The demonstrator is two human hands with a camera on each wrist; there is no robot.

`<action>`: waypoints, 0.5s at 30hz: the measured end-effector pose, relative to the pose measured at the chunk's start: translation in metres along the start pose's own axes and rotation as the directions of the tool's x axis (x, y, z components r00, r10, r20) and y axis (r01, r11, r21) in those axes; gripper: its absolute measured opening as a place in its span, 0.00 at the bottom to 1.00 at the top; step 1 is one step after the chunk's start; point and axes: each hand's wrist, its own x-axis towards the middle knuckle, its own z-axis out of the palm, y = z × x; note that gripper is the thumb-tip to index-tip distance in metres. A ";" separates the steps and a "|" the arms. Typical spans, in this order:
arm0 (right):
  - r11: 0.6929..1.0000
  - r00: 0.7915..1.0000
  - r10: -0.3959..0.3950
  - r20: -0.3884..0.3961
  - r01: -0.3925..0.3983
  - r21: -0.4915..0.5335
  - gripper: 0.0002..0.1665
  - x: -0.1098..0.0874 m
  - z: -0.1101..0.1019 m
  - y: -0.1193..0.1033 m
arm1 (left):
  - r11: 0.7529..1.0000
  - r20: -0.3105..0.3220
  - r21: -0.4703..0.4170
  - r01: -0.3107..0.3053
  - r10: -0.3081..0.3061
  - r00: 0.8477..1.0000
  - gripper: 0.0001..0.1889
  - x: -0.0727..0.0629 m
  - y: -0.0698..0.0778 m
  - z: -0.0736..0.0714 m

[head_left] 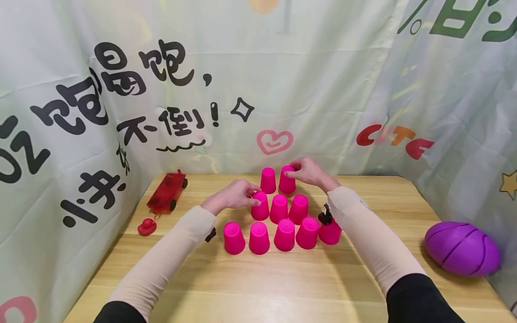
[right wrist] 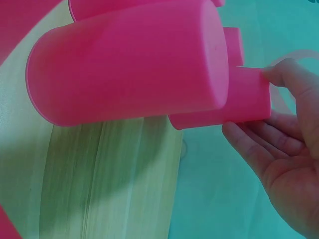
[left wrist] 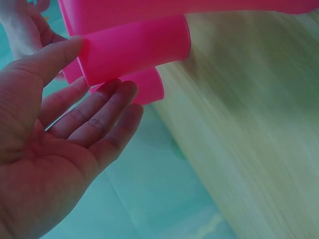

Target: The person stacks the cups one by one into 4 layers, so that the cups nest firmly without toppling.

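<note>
Pink cups stand upside down on the table in rows: two at the back, three in the middle, several in front. My left hand pinches the left cup of the middle row near its top, thumb on one side and fingers on the other; the left wrist view shows this cup too. My right hand holds the right back cup by its upper end, with thumb and fingers on opposite sides in the right wrist view. Beside it stands the left back cup, untouched.
A red toy car and a small red rubber duck lie at the table's left. At the right edge sits a purple ball. My right forearm passes beside the front row's rightmost cup. A printed cloth hangs behind.
</note>
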 end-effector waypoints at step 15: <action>1.000 0.999 0.024 0.049 -0.023 -0.013 0.11 0.004 0.007 0.007 | 1.000 -0.012 0.029 -0.004 0.005 1.000 0.26 0.000 0.000 0.001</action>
